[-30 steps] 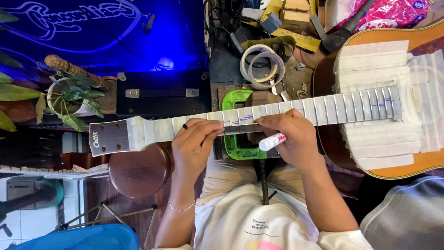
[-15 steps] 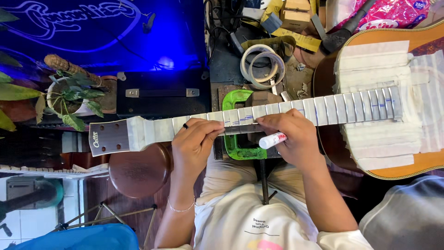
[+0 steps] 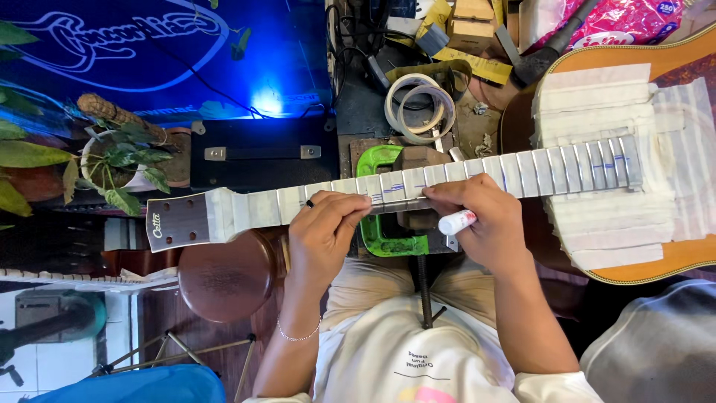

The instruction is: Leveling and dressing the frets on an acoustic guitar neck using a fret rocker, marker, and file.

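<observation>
Under the fingers (image 3: 350, 213), matt paper tape wraps the guitar neck (image 3: 462, 179); beside them sit a smooth plastic marker (image 3: 456, 222) and a glossy green clamp (image 3: 388, 239).

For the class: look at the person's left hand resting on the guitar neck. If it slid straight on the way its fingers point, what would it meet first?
The left hand points along the guitar neck toward the body. It would probably first meet the right hand, which holds a white marker and presses on the neck over the green clamp.

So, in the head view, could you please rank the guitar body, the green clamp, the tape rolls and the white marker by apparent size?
1. Guitar body, partly cut off by the frame.
2. Green clamp, partly hidden behind the neck.
3. Tape rolls.
4. White marker, partly inside the right hand.
</observation>
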